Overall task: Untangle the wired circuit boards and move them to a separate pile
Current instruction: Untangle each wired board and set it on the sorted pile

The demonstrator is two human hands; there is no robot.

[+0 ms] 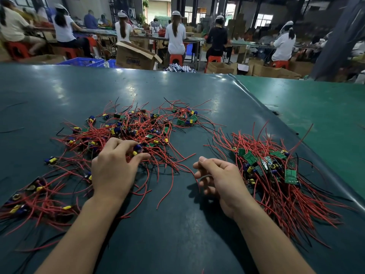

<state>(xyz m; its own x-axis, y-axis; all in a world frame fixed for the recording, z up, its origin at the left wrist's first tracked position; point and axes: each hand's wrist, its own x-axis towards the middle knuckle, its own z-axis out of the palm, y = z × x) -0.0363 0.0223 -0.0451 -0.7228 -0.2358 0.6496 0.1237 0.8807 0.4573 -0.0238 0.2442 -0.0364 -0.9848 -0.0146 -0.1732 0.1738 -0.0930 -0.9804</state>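
Observation:
A big tangled heap of small green circuit boards (pixel 126 131) with red and black wires spreads over the left and middle of the dark mat. My left hand (pixel 114 167) lies on its near edge and pinches one board with blue and yellow parts (pixel 137 149) between thumb and fingers. A second pile of boards (pixel 270 171), its wires combed toward me, lies on the right. My right hand (pixel 219 178) hovers between the two piles with loosely curled fingers; a red wire runs just under it, and I cannot tell whether the hand holds it.
A smaller clump of boards (pixel 186 118) lies at the back of the heap. More boards (pixel 29 198) trail off at the near left. The dark mat (pixel 177 224) overlaps a green mat (pixel 316 107) on the right. Seated workers and cardboard boxes (pixel 134 56) fill the background.

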